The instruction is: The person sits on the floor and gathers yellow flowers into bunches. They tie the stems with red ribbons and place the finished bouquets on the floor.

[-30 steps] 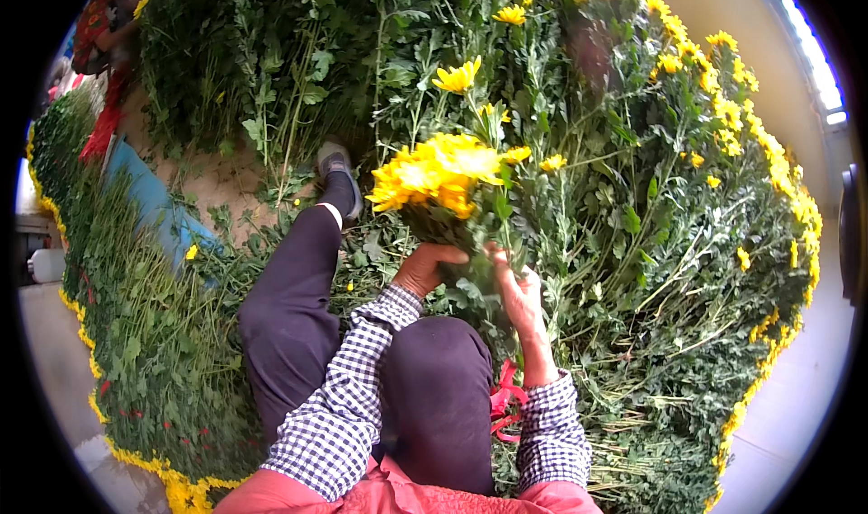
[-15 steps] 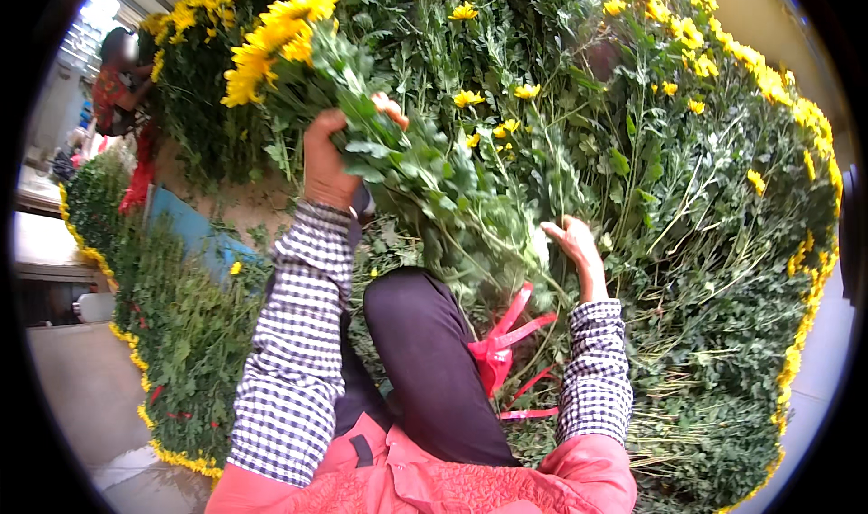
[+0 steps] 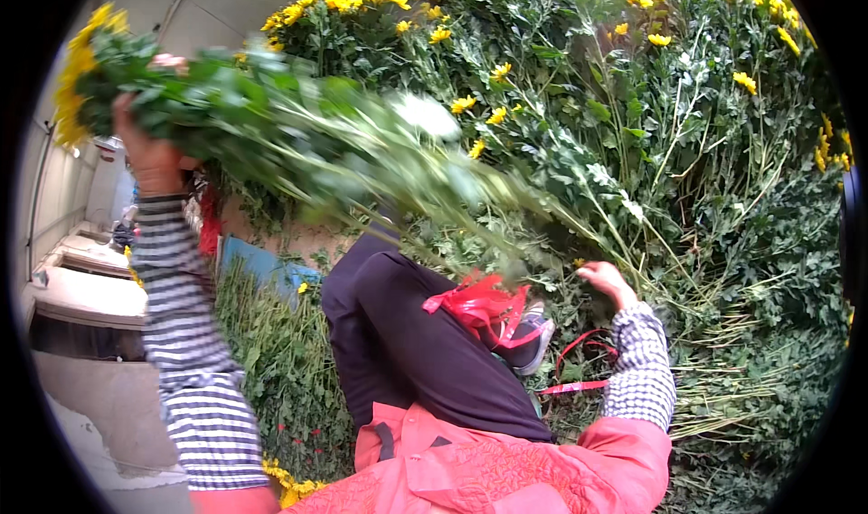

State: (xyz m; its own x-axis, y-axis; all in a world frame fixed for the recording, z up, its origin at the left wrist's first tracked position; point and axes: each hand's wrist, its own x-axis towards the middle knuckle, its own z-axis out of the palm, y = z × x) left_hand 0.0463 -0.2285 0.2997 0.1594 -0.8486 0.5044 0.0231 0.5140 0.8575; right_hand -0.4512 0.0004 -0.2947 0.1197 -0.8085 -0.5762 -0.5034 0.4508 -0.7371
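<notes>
And away it goes, up and out to the left! The thick bunch of yellow-headed, green-leaved flower stems (image 3: 298,121) stood upright between both hands a second ago; now it slants across the upper left of the view, heads at the far left, stems trailing down toward the right. The left hand (image 3: 152,157) has it alone, fingers wrapped around the stems just behind the blooms. The right hand (image 3: 611,282) sits well apart from it, low beside the big heap of leafy green stems with yellow flowers (image 3: 665,143), fingers loosely bent. I see nothing gripped there, but can't tell whether a stem is touching them.

The view has swung left too, and the crumpled shiny red ribbon (image 3: 479,302) shows by the knee in dark trousers (image 3: 407,324), just beside a grey shoe (image 3: 533,342). My read: the bunch is being handled as one unit, with a single hand enough to carry it.

Now the hard bits. The middle of the bunch is a blur, so single stems can't be counted, and its lower ends vanish among the heap's stems. Most of the left fingers are buried in leaves. The flower heads are smeared, hard against the dark rim.
</notes>
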